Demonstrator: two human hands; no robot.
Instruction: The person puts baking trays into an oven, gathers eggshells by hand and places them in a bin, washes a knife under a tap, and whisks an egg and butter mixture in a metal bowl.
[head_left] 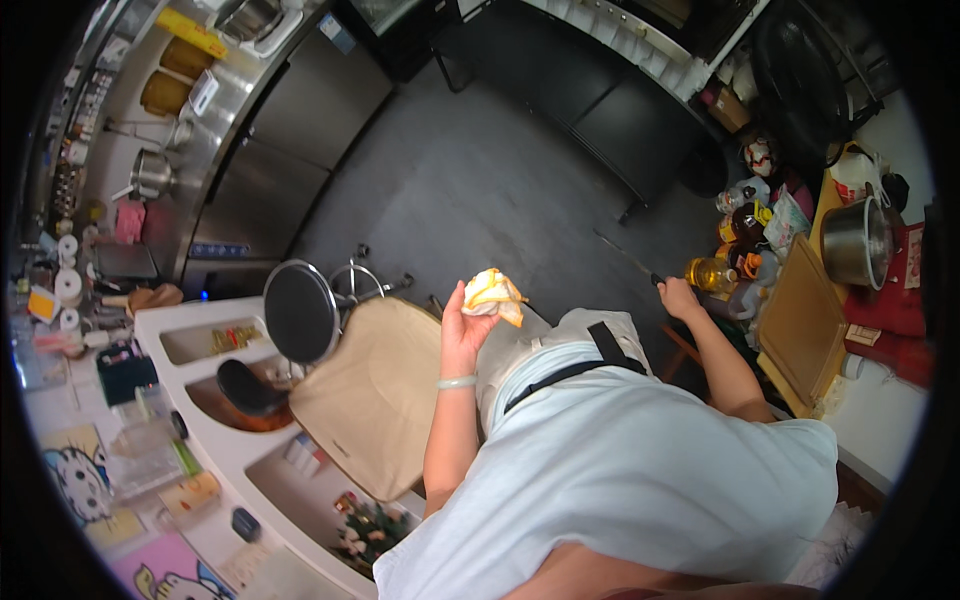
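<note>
Raised in front of my body, my left hand (460,325) is closed around a piece of bread (494,292) with pale sides and browned edges. A light bangle sits on that wrist. Out to the right, my right hand (681,299) grips the dark handle of a long thin knife (626,254). Its blade points away from me over the grey floor, well apart from the bread. Close beside the right hand is a bottle of yellow oil (709,274).
Left of me stand a round black stool (301,311), a beige chair (375,395) and a white shelf unit (215,420). Bottles, a cutting board (803,325) and a steel pot (856,243) crowd the right side. A steel counter (250,200) lines the far left.
</note>
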